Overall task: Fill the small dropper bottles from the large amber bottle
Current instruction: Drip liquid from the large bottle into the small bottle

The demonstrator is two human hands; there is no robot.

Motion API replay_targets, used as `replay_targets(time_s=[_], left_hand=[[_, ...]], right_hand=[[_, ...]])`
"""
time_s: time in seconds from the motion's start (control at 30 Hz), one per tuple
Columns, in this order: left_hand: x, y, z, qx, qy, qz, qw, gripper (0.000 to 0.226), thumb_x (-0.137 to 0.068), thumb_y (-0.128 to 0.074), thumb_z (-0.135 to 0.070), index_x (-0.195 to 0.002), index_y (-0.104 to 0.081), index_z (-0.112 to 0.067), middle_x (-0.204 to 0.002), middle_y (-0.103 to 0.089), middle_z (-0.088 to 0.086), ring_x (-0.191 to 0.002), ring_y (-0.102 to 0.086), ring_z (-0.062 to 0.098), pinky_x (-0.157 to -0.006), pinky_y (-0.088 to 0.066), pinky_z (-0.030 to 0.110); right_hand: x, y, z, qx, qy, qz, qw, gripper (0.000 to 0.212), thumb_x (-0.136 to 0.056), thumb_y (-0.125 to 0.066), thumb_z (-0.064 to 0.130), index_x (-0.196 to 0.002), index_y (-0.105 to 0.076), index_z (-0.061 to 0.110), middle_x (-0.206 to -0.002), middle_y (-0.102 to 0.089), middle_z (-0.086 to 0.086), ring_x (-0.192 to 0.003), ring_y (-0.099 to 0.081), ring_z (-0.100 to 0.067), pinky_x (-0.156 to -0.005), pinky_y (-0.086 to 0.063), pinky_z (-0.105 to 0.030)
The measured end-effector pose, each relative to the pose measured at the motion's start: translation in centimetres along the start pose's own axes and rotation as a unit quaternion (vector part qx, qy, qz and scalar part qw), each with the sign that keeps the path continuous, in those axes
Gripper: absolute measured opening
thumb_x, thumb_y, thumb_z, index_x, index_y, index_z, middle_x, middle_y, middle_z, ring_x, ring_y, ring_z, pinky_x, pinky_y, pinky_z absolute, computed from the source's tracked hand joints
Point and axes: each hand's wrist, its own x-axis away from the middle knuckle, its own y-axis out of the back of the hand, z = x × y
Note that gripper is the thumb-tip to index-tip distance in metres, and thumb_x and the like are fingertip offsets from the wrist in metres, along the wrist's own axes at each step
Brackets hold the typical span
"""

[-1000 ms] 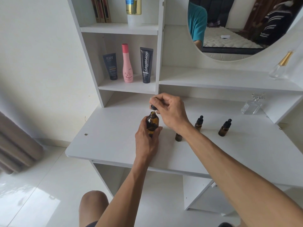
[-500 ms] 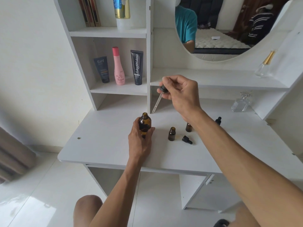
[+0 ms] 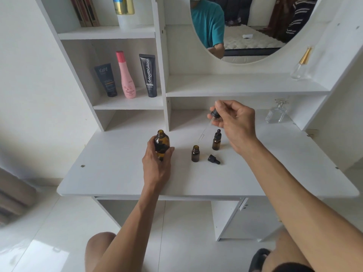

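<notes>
The large amber bottle [image 3: 161,143] stands uncapped on the white desk [image 3: 117,173], and my left hand [image 3: 157,165] grips its lower body. My right hand [image 3: 233,122] pinches the black bulb of a glass dropper [image 3: 213,114], whose clear pipette slants down-left and ends above the desk, a little above an open small amber bottle [image 3: 195,153]. A loose black dropper cap [image 3: 213,159] lies to the right of that bottle. A capped small dropper bottle [image 3: 216,140] stands just behind, under my right hand.
Two tubes and a pink bottle [image 3: 126,75] stand on the left shelf. A clear glass perfume bottle [image 3: 277,112] sits at the desk's back right, another with a gold cap [image 3: 300,63] on the shelf above. A round mirror [image 3: 245,26] hangs behind.
My right hand pulled the dropper out of the large amber bottle, lifted it, and carried it to the right toward the small bottles. My left hand kept holding the large bottle.
</notes>
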Motion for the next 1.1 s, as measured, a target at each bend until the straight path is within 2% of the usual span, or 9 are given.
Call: replay_targets(time_s=[0.13,0.3,0.47,0.57,0.67,0.73,0.97,1.03,1.1], left_hand=[[0.0,0.0,0.0,-0.003,-0.002,-0.002,1.000,0.047,-0.089,-0.070,-0.031,-0.130,-0.046,-0.033,-0.103,-0.063,-0.012,-0.092,-0.062,0.012,-0.080,-0.048,0.026],[0.0,0.0,0.0,-0.009,-0.003,0.000,1.000,0.047,-0.089,-0.070,-0.030,-0.130,-0.046,-0.031,-0.098,-0.060,-0.020,-0.088,-0.061,0.003,-0.074,-0.044,0.016],[0.0,0.0,0.1,-0.007,-0.005,0.000,1.000,0.046,-0.089,-0.069,-0.030,-0.129,-0.046,-0.033,-0.102,-0.064,-0.013,-0.092,-0.064,0.009,-0.078,-0.050,0.023],[0.0,0.0,0.0,-0.003,0.001,0.002,1.000,0.047,-0.090,-0.069,-0.031,-0.131,-0.046,-0.031,-0.102,-0.063,-0.014,-0.091,-0.063,0.007,-0.075,-0.046,0.015],[0.1,0.1,-0.2,-0.007,-0.001,0.001,1.000,0.048,-0.090,-0.069,-0.030,-0.132,-0.046,-0.029,-0.101,-0.062,-0.015,-0.087,-0.060,-0.003,-0.070,-0.040,0.003],[0.0,0.1,-0.2,-0.006,0.003,0.001,1.000,0.048,-0.090,-0.069,-0.030,-0.132,-0.046,-0.029,-0.102,-0.062,-0.015,-0.087,-0.058,-0.008,-0.068,-0.040,0.002],[0.0,0.1,-0.2,-0.003,-0.002,0.001,1.000,0.048,-0.090,-0.069,-0.029,-0.132,-0.046,-0.028,-0.108,-0.065,-0.008,-0.091,-0.060,0.007,-0.068,-0.039,0.000],[0.0,0.1,-0.2,-0.002,-0.002,0.003,1.000,0.048,-0.090,-0.069,-0.029,-0.132,-0.046,-0.028,-0.107,-0.065,-0.009,-0.091,-0.061,0.006,-0.068,-0.040,0.001],[0.0,0.1,-0.2,-0.002,0.000,0.003,1.000,0.048,-0.090,-0.069,-0.030,-0.132,-0.046,-0.029,-0.105,-0.065,-0.009,-0.089,-0.061,-0.001,-0.069,-0.041,0.002]], right_hand=[[0.4,0.1,-0.9,0.015,-0.004,-0.005,1.000,0.013,-0.096,-0.066,0.020,-0.090,-0.070,0.010,-0.089,-0.074,-0.008,-0.079,-0.075,-0.023,-0.071,-0.061,-0.031],[0.4,-0.2,-1.3,0.020,0.004,0.000,1.000,0.012,-0.095,-0.068,0.022,-0.088,-0.071,0.013,-0.085,-0.074,-0.005,-0.081,-0.075,-0.026,-0.070,-0.060,-0.030],[0.5,-0.3,-1.6,0.032,0.006,0.007,0.999,0.013,-0.094,-0.068,0.024,-0.085,-0.071,0.016,-0.084,-0.074,-0.003,-0.079,-0.075,-0.024,-0.071,-0.060,-0.031],[0.5,-0.3,-1.7,0.037,0.003,0.004,0.999,0.014,-0.094,-0.068,0.024,-0.082,-0.071,0.017,-0.084,-0.073,-0.003,-0.078,-0.075,-0.023,-0.073,-0.061,-0.033],[0.5,-0.4,-1.6,0.042,0.002,0.005,0.999,0.015,-0.094,-0.068,0.024,-0.082,-0.071,0.016,-0.084,-0.073,-0.003,-0.078,-0.075,-0.023,-0.074,-0.061,-0.034],[0.5,-0.4,-1.7,0.047,0.003,0.008,0.999,0.015,-0.094,-0.069,0.025,-0.082,-0.071,0.016,-0.084,-0.073,-0.004,-0.077,-0.075,-0.022,-0.074,-0.062,-0.034],[0.5,-0.6,-1.7,0.053,0.011,0.019,0.998,0.016,-0.093,-0.070,0.024,-0.078,-0.071,0.018,-0.083,-0.073,-0.006,-0.077,-0.075,-0.022,-0.074,-0.062,-0.034],[0.5,-0.8,-1.7,0.056,0.011,0.020,0.998,0.016,-0.093,-0.070,0.023,-0.077,-0.071,0.018,-0.082,-0.073,-0.005,-0.076,-0.075,-0.021,-0.072,-0.061,-0.032],[0.5,-0.9,-1.7,0.060,0.012,0.022,0.998,0.017,-0.093,-0.070,0.023,-0.077,-0.070,0.018,-0.081,-0.073,-0.003,-0.075,-0.075,-0.019,-0.071,-0.061,-0.030]])
